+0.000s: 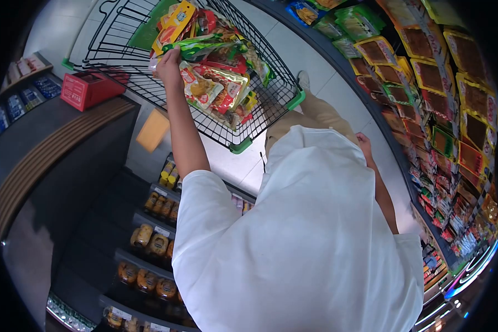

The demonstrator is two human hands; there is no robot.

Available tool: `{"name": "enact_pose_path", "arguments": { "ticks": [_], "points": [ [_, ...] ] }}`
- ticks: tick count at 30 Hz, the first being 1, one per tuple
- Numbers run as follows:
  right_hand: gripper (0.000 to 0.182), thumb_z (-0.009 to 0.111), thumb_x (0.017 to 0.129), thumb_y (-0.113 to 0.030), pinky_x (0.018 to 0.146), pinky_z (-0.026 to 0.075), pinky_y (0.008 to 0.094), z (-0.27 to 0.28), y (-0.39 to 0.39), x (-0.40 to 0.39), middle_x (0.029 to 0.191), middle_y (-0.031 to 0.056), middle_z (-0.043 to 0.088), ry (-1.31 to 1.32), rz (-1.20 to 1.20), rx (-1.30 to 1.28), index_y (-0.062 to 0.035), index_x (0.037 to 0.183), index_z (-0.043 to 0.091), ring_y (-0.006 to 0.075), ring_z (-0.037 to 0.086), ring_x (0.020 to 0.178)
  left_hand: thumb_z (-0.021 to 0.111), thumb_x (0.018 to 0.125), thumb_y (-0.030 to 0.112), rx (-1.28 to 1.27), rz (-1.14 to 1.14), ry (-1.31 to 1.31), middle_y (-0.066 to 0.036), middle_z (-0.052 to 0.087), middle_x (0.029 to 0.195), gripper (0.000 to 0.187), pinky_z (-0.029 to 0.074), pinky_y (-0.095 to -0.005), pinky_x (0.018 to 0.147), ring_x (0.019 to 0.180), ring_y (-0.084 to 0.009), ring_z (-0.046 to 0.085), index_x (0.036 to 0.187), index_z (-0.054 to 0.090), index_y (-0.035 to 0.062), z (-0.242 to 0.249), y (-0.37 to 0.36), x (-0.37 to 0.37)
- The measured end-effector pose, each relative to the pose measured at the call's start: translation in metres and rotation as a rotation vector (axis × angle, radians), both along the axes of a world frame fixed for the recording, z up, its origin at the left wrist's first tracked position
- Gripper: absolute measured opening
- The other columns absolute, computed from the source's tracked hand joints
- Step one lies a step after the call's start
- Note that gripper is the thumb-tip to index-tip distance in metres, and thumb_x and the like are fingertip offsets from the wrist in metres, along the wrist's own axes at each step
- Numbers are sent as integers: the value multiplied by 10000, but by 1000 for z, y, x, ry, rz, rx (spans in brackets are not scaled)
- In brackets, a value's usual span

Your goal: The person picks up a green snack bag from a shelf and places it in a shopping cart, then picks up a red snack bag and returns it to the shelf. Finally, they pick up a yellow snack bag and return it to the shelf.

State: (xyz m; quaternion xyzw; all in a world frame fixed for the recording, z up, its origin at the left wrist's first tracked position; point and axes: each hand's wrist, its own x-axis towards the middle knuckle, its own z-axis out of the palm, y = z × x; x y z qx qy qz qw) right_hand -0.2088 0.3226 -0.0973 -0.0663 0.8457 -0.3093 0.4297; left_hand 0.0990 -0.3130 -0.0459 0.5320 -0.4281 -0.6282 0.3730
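Note:
My left hand reaches over the wire shopping cart, its fingers closed on the end of a green packet. Beneath and beside that packet lies a pile of food packs, with a yellow pack on top near my fingers and a red-and-white pack below my wrist. My right hand hangs low beside my beige trousers, away from the cart. It is small in view and partly hidden, so its fingers cannot be made out clearly.
Hanging packs fill a tall rack along the right. At the left, a red box stands on a dark counter. Shelves of jars are at the lower left. An orange tag is near the cart.

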Motion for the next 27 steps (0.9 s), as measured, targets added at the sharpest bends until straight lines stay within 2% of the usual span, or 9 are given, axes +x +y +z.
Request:
{"name": "enact_pose_path", "arguments": {
  "ticks": [5, 9, 11, 16, 19, 20, 23, 24, 27],
  "points": [
    [181, 443, 871, -37, 695, 435, 240, -26, 20, -6, 734, 3, 595, 14, 29, -46, -36, 831, 620, 83, 519, 707, 675, 821, 151, 20, -17, -63, 31, 549, 726, 175, 346, -197, 587, 649, -61, 472, 799, 661, -22, -12, 25, 39],
    [175, 443, 866, -27, 700, 432, 233, -19, 12, -8, 734, -2, 590, 27, 48, 23, -34, 821, 612, 80, 517, 714, 674, 808, 150, 38, -303, -423, 18, 562, 646, 198, 370, -213, 591, 618, -68, 487, 700, 647, -14, -54, 64, 74],
    [173, 443, 868, -26, 696, 430, 229, -23, 14, -11, 730, -3, 586, -8, 38, -13, -32, 816, 608, 78, 516, 713, 680, 798, 150, 68, -360, -459, 2, 589, 633, 199, 391, -224, 601, 610, -68, 496, 683, 646, -9, -57, 89, 76],
    [171, 445, 884, -33, 677, 427, 224, -22, 6, -18, 718, -13, 572, 2, 77, -21, -30, 811, 599, 71, 509, 698, 708, 720, 218, 203, -413, -722, -109, 670, 670, 221, 481, -304, 616, 613, -156, 619, 715, 677, 0, -123, 125, 102],
    [174, 445, 889, -28, 655, 426, 224, -15, -3, -20, 714, -14, 568, -29, 54, -20, -29, 805, 598, 66, 502, 677, 716, 698, 231, 222, -474, -745, -113, 674, 683, 234, 494, -330, 636, 634, -206, 640, 716, 680, 0, -175, 136, 106],
    [176, 446, 890, -26, 648, 426, 224, -10, -6, -20, 713, -15, 567, -41, 37, -12, -28, 803, 598, 65, 500, 669, 731, 669, 217, 284, -525, -752, -124, 683, 745, 268, 502, -341, 687, 688, -240, 653, 801, 680, -11, -188, 134, 103],
    [179, 446, 889, -21, 623, 423, 224, -13, -2, -23, 706, -11, 568, -62, 17, -51, -26, 790, 595, 63, 496, 649, 734, 661, 152, 169, -286, -651, -131, 686, 861, 331, 499, -334, 741, 773, -240, 654, 938, 657, -10, -166, 145, 69],
    [180, 445, 891, -22, 620, 423, 224, -13, -1, -24, 705, -11, 569, -52, 22, -43, -25, 788, 594, 64, 497, 648, 740, 674, 86, 287, -135, -498, -134, 654, 1013, 471, 491, -332, 783, 875, -233, 637, 1104, 576, -12, -124, 145, 49],
    [185, 445, 893, -23, 612, 423, 224, -11, -1, -24, 703, -11, 573, -27, 29, -26, -22, 783, 593, 64, 498, 645, 735, 708, 59, 405, 246, -25, -132, 613, 1100, 516, 487, -331, 797, 939, -225, 613, 1170, 516, -11, -150, 146, 35]
  ]
}}
